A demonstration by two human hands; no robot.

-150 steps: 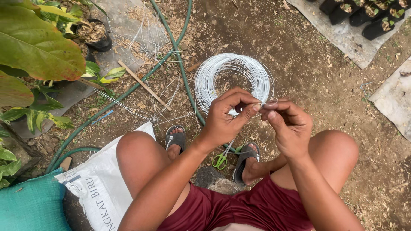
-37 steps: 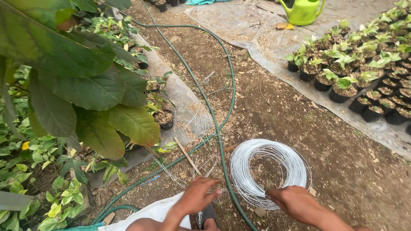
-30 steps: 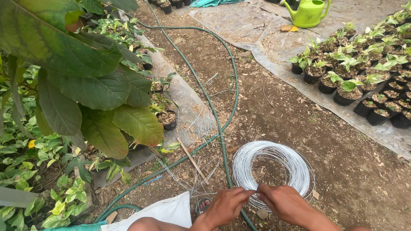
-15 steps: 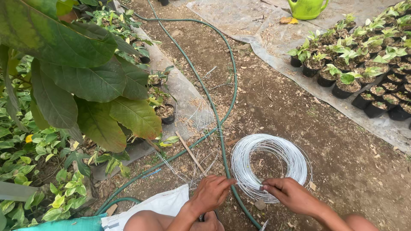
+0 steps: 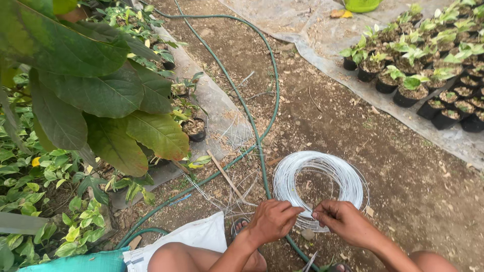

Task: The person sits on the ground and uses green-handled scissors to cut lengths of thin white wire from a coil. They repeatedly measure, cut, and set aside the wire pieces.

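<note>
A coil of white wire [image 5: 318, 184] lies on the bare soil in front of my knees. My left hand [image 5: 272, 220] and my right hand [image 5: 343, 221] sit close together at the coil's near edge, fingers pinched on a thin strand of the wire running between them. The strand itself is barely visible. Loose cut wire pieces [image 5: 222, 196] lie scattered on the ground left of the coil.
A green hose [image 5: 252, 126] snakes across the soil past the coil. A white sack [image 5: 194, 239] lies by my left knee. Large-leafed plants [image 5: 96, 95] crowd the left; several potted seedlings [image 5: 428, 65] stand on a grey sheet at right. A thin wooden stick [image 5: 227, 176] lies near.
The view has tilted up from my lap toward the ground ahead since five seconds ago. My hands came together at the coil's near edge within the last second.
</note>
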